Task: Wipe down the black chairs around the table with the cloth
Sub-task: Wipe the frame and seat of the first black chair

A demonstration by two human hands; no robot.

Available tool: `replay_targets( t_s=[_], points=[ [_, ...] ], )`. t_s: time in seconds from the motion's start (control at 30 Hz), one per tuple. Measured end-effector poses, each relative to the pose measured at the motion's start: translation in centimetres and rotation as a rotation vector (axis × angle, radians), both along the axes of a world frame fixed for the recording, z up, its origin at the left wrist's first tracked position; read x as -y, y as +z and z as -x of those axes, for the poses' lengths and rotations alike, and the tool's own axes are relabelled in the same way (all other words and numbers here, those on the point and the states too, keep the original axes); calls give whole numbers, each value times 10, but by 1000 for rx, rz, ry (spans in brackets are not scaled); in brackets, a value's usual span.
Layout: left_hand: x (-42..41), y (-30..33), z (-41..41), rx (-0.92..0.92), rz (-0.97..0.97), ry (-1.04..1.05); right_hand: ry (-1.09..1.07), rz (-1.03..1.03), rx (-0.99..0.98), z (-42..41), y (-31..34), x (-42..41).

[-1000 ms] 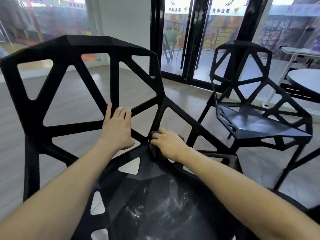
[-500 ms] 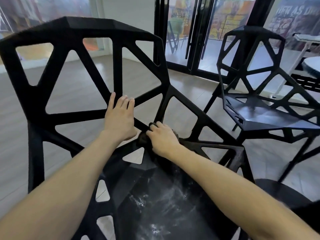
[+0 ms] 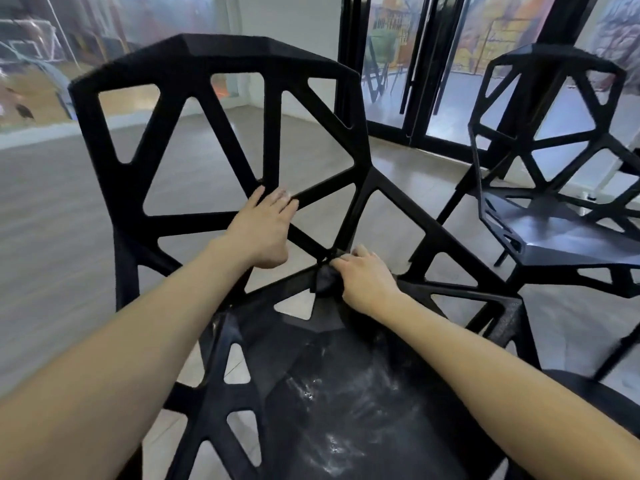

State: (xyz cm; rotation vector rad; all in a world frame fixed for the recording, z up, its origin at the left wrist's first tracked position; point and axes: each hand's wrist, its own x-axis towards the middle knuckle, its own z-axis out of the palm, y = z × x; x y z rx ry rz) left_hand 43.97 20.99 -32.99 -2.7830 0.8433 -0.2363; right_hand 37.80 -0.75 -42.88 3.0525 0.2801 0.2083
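Note:
A black chair (image 3: 194, 81) with a web of open struts fills the view in front of me, its seat streaked with wet smears. My left hand (image 3: 261, 228) rests flat on the struts in the middle of the backrest. My right hand (image 3: 365, 277) grips a dark cloth (image 3: 325, 282) and presses it onto the joint where the backrest meets the seat. Most of the cloth is hidden under the fingers. A second black chair (image 3: 554, 202) of the same kind stands to the right.
Black-framed glass doors (image 3: 415, 81) run along the back behind the chairs. A pale wood-look floor (image 3: 52, 202) spreads to the left. A dark rounded edge (image 3: 595, 393) shows at the lower right; I cannot tell what it is.
My view has shifted so the chair sits more to the right. My right hand has kept the cloth on the backrest-seat joint, shifting slightly. My left hand stays on the backrest struts.

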Motion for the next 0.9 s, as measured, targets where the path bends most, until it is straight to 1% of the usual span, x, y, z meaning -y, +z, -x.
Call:
replay_targets(
  t_s=[0.07,0.1,0.13,0.2,0.23,0.27,0.3,0.37,0.4,0.43,0.47,0.5,0.57,0.6,0.63,0.67,0.7,0.77,0.83,0.87,0.9],
  points=[
    [-16,4,13,-17,56,22,-77,10,24,1,0,-10],
    [-29,2,21,26,89,50,-47,-3,24,1,-2,-27],
    [-42,-1,28,101,107,88,37,-51,18,3,-7,-48],
    [-70,-7,36,229,89,180,304,-175,-45,14,-19,-83],
    [-80,-7,38,244,62,230,393,-195,-80,17,-21,-86],
    [-87,-5,39,244,29,270,409,-210,-81,14,-19,-77],
    [-91,-3,39,237,13,290,345,-225,-79,9,-15,-61],
    [-93,2,37,242,38,275,63,-197,-66,-1,-8,-29],
    [-92,5,35,247,55,263,-55,-149,-50,-4,-8,-20],
    [-91,7,33,245,71,253,-106,-96,-29,-3,-9,-23],
    [-90,8,29,248,82,245,-65,-67,1,0,-13,-40],
    [-90,8,24,253,82,241,53,-82,13,5,-17,-64],
    [-89,7,13,242,94,221,331,-215,-43,17,-22,-113],
    [-88,7,7,236,101,200,411,-256,-73,19,-21,-126],
    [-87,8,1,238,107,180,427,-241,-95,15,-16,-128],
    [-85,10,-6,233,111,167,394,-196,-87,7,-10,-118],
    [-81,14,-10,212,121,156,314,-136,-93,-1,-6,-101],
    [-75,21,-16,168,133,122,73,-24,-122,-18,1,-55],
    [-78,22,-12,179,125,70,-86,-38,-111,-29,3,-23],
    [-84,20,-6,227,148,39,-103,-53,-98,-32,2,-25],
    [-91,17,5,292,181,17,-67,-83,-83,-31,-2,-39]
  ],
)
